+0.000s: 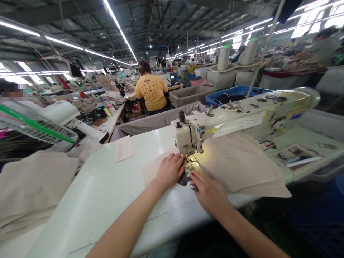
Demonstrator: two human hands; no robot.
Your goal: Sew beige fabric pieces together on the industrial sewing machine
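Observation:
A sewing machine [185,138] stands on the pale green table, its lamp lighting the needle plate [192,163] yellow. My left hand [170,168] lies just left of the presser foot, fingers stretched forward over a thin beige fabric piece [149,170]. At the front edge of the needle plate is my right hand [206,188], thumb and fingers closed together; whatever they may pinch is hidden. A dark piece [184,178] shows between the hands; I cannot tell its kind. Right of the needle, a stack of beige fabric panels [242,163] lies under the machine arm.
A small beige fabric piece [125,148] lies at the table's far left. More beige panels [34,182] are piled at left, below a fan [61,114]. A parts tray [295,156] sits at right. Beyond are a grey cloth bin [158,118], a blue basket [231,93] and a seated person [151,89].

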